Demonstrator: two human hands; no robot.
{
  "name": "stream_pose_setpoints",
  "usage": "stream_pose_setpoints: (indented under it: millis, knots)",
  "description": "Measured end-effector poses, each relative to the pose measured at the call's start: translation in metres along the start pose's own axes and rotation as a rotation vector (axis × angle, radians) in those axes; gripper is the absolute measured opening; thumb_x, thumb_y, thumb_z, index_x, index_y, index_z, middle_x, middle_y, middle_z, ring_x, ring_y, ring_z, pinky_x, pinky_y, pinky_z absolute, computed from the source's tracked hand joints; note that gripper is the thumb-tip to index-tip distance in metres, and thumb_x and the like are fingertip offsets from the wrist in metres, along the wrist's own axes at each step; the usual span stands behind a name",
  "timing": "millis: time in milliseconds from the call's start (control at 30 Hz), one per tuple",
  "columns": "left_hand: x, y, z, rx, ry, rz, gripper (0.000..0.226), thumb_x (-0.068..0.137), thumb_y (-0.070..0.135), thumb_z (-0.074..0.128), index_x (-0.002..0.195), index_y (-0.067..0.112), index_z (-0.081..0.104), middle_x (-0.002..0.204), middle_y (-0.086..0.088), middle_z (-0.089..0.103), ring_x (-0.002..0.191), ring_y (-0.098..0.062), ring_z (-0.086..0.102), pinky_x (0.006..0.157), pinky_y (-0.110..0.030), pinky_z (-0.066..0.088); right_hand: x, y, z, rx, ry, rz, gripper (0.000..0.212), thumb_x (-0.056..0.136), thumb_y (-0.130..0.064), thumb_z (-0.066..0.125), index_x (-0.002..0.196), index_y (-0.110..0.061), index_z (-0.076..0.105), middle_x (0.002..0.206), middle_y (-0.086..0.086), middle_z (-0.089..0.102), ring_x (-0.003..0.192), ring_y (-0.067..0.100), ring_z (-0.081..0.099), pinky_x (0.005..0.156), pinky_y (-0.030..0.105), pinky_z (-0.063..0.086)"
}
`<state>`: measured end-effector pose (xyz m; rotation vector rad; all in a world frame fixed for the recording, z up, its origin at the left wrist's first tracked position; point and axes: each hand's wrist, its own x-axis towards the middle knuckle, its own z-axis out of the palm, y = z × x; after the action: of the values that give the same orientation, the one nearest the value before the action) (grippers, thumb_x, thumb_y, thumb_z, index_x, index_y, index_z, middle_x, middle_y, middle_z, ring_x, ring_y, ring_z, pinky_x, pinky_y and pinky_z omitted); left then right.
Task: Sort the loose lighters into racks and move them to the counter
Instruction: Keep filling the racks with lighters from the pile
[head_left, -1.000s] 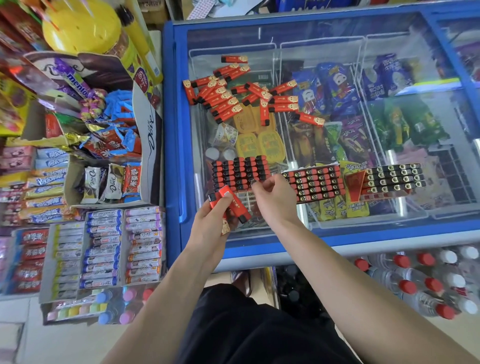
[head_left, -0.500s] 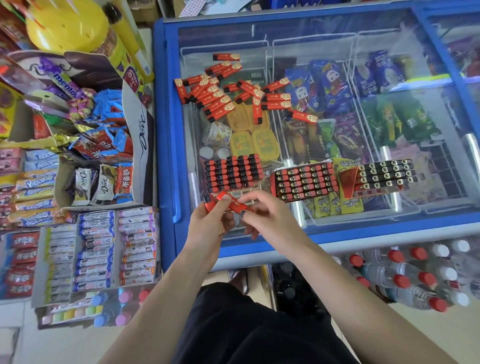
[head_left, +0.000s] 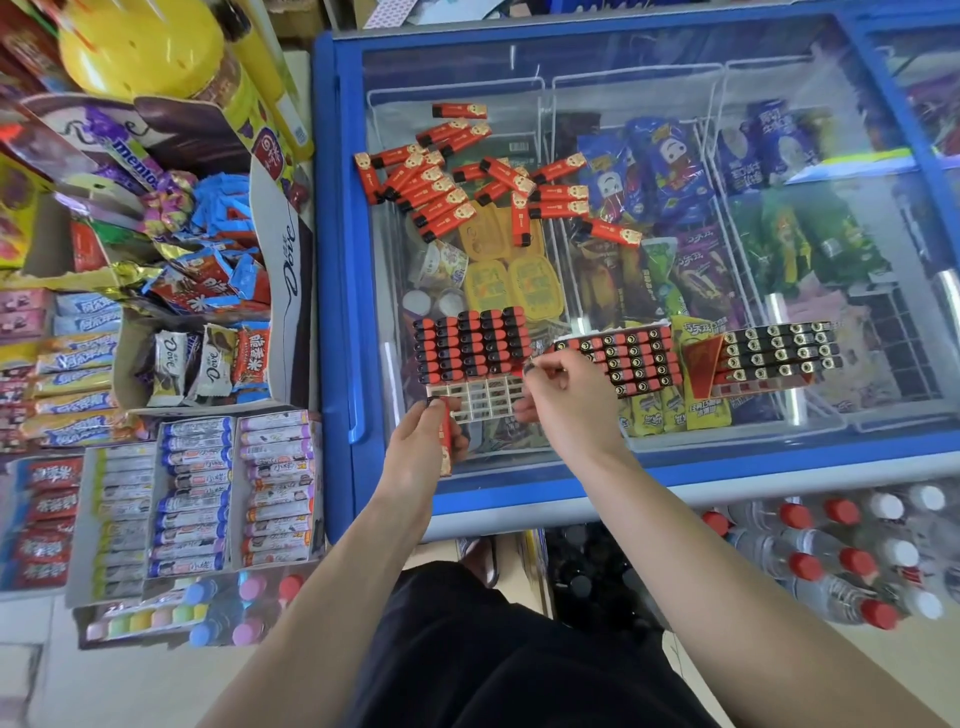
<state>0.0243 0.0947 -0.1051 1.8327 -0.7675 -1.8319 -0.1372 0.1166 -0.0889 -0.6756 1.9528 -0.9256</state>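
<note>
The left hand (head_left: 423, 447) has its fingers curled round one red lighter (head_left: 444, 441), held upright by its long sides just off the near-left corner of the rack (head_left: 475, 358). The right hand (head_left: 566, 395) pinches something small at the rack's right edge; what it is I cannot tell.

The rack lies on the freezer lid (head_left: 649, 467) near the front edge, its far rows full and its nearest row of clear slots empty. Two more racks (head_left: 623, 358) lie to its right, and loose lighters (head_left: 467, 176) lie scattered toward the lid's back left.

The lighter looks light, stiff and smooth, so a pinch across the mid-body should guide it in. The thin rack probably flexes; lift it by both ends.
</note>
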Motion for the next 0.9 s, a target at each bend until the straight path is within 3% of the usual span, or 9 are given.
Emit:
stream_pose_setpoints:
  millis: [100, 200, 333, 467, 600, 667, 767, 900]
  knots:
    - [0.001, -0.003, -0.003, 0.063, 0.005, 0.056, 0.03, 0.11, 0.024, 0.044, 0.118, 0.002, 0.063, 0.068, 0.008, 0.062, 0.069, -0.01, 0.059, 0.078, -0.027, 0.049, 0.006, 0.001, 0.011, -0.021, 0.028, -0.004, 0.008, 0.102, -0.012, 0.057, 0.105, -0.012, 0.065, 0.087, 0.008, 0.073, 0.059, 0.011, 0.073, 0.067, 0.037, 0.064]
    - [-0.001, -0.001, -0.005, 0.128, -0.002, 0.117, 0.02, 0.11, 0.025, 0.048, 0.111, 0.012, 0.063, 0.083, 0.007, 0.072, 0.063, 0.003, 0.061, 0.064, -0.01, 0.049, 0.009, 0.0, 0.016, -0.029, 0.061, 0.002, 0.011, 0.103, -0.013, 0.057, 0.108, -0.009, 0.065, 0.089, 0.009, 0.073, 0.058, 0.011, 0.073, 0.067, 0.037, 0.064]
    - [0.0, -0.001, -0.01, 0.192, -0.009, 0.233, 0.006, 0.108, 0.021, 0.054, 0.111, 0.019, 0.058, 0.096, 0.008, 0.079, 0.07, 0.002, 0.064, 0.069, -0.016, 0.05, 0.009, -0.003, 0.019, -0.045, 0.075, 0.013, 0.014, 0.104, -0.013, 0.054, 0.112, -0.008, 0.064, 0.081, 0.004, 0.072, 0.061, 0.012, 0.073, 0.069, 0.04, 0.064]
    - [0.0, -0.001, -0.014, 0.249, 0.003, 0.342, 0.002, 0.106, 0.016, 0.058, 0.104, 0.018, 0.059, 0.084, 0.006, 0.074, 0.067, -0.003, 0.06, 0.062, -0.013, 0.047, 0.004, -0.004, 0.017, -0.061, 0.038, 0.015, 0.021, 0.103, -0.008, 0.051, 0.122, -0.009, 0.06, 0.085, -0.002, 0.069, 0.074, 0.015, 0.075, 0.074, 0.04, 0.063]
    - [0.009, -0.004, -0.022, 0.316, 0.046, 0.392, 0.011, 0.102, 0.02, 0.065, 0.103, 0.031, 0.064, 0.101, -0.001, 0.069, 0.089, -0.014, 0.067, 0.082, -0.028, 0.056, 0.002, -0.002, 0.018, -0.07, 0.022, 0.004, 0.014, 0.103, -0.005, 0.053, 0.116, -0.009, 0.053, 0.089, 0.0, 0.066, 0.082, 0.021, 0.075, 0.074, 0.042, 0.063]
    - [0.012, -0.003, -0.024, 0.356, 0.075, 0.433, 0.012, 0.1, 0.02, 0.068, 0.103, 0.032, 0.066, 0.108, -0.003, 0.063, 0.092, -0.012, 0.065, 0.085, -0.023, 0.053, 0.003, -0.001, 0.019, -0.041, 0.023, 0.024, 0.008, 0.103, -0.007, 0.055, 0.109, -0.01, 0.051, 0.088, 0.003, 0.066, 0.077, 0.022, 0.075, 0.072, 0.048, 0.063]
    - [0.015, -0.001, -0.028, 0.415, 0.119, 0.478, 0.013, 0.098, 0.017, 0.071, 0.104, 0.029, 0.068, 0.103, 0.003, 0.058, 0.084, -0.002, 0.059, 0.075, -0.007, 0.045, 0.006, -0.001, 0.02, 0.006, 0.026, 0.054, 0.007, 0.104, -0.011, 0.057, 0.105, -0.01, 0.05, 0.081, 0.01, 0.07, 0.062, 0.024, 0.074, 0.065, 0.049, 0.063]
    - [0.02, 0.0, -0.034, 0.44, 0.144, 0.515, 0.017, 0.097, 0.012, 0.071, 0.104, 0.027, 0.068, 0.103, 0.006, 0.059, 0.081, 0.0, 0.064, 0.071, -0.008, 0.046, 0.009, -0.004, 0.02, 0.037, 0.019, 0.096, 0.011, 0.104, -0.014, 0.058, 0.107, -0.006, 0.051, 0.074, 0.012, 0.072, 0.056, 0.024, 0.073, 0.056, 0.04, 0.062]
